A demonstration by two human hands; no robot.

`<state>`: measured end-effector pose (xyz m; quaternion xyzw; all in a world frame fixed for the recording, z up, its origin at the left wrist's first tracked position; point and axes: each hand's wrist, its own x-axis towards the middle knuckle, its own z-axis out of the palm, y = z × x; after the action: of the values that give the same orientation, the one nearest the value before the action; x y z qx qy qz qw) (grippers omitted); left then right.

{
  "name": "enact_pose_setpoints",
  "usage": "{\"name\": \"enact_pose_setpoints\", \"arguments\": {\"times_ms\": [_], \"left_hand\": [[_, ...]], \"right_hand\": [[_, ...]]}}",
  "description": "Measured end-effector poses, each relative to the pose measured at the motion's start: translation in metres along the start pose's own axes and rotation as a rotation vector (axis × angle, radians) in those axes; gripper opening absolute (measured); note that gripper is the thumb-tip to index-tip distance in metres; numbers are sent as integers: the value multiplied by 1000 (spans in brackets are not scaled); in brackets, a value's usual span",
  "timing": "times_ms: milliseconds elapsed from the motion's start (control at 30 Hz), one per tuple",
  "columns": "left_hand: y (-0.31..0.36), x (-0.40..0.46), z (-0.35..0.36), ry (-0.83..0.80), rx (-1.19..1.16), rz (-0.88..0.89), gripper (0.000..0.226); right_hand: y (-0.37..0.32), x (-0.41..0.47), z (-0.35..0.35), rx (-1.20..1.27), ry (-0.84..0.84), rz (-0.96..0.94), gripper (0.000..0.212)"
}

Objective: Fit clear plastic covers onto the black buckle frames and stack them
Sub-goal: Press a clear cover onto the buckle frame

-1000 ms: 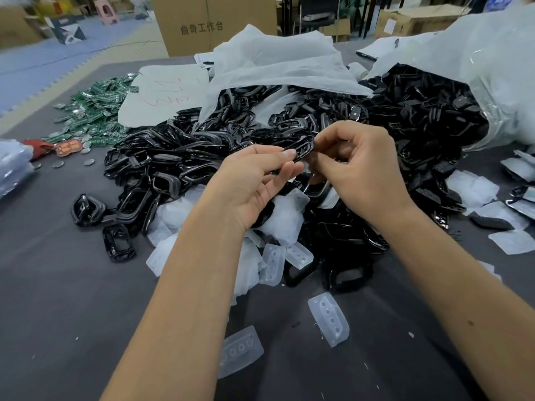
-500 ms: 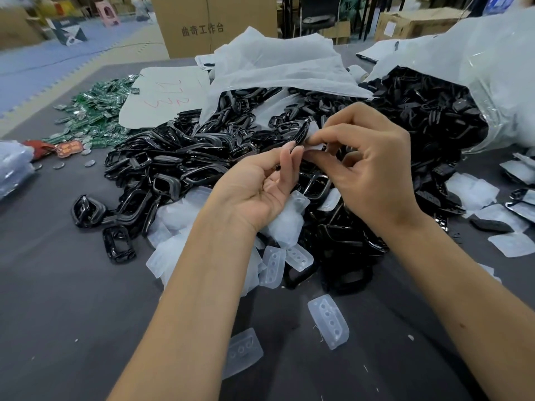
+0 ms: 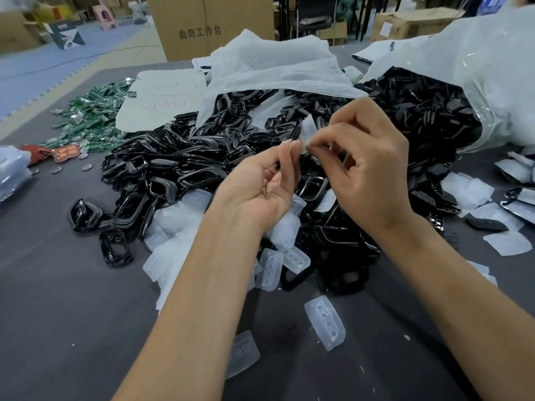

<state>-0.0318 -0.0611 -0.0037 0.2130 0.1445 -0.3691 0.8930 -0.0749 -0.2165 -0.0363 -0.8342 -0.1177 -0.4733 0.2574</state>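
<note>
Above a big heap of black buckle frames [image 3: 179, 169], both my hands meet at the middle of the view. My left hand [image 3: 260, 186] is palm up, its fingertips touching a clear plastic cover [image 3: 307, 131] and a black frame that is mostly hidden behind the fingers. My right hand [image 3: 367, 166] pinches the same cover between thumb and forefinger. Loose clear covers [image 3: 325, 325] lie on the grey table in front of the heap. More covered pieces [image 3: 518, 206] lie at the right edge.
A torn clear bag [image 3: 474, 68] full of black frames lies at the back right, white sheeting [image 3: 275, 68] behind the heap. Green circuit pieces [image 3: 92, 114] lie at the back left. A cardboard box [image 3: 202, 24] stands beyond the table.
Both hands have lifted slightly and turned. The black frame that showed between the fingertips is now mostly hidden, and the clear cover stands up above them.
</note>
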Motion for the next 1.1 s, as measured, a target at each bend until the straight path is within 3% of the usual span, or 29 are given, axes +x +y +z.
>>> {"name": "enact_pose_setpoints", "arguments": {"times_ms": [267,400,700,900,1100], "left_hand": [[-2,-1,1,-20,117,49,24],[-2,-1,1,10,223,98,7],[-8,5,-1,36,439,309,13],[-15,7,-2,17,360,320,10],[-26,13,-3,-12,262,327,25]], "right_hand": [[-3,4,-2,366,-114,431,14],[-1,7,-4,518,-149,550,8],[2,13,-4,623,-189,683,11],[1,12,-4,682,-122,858,9],[2,14,-8,829,-228,1007,17]]}}
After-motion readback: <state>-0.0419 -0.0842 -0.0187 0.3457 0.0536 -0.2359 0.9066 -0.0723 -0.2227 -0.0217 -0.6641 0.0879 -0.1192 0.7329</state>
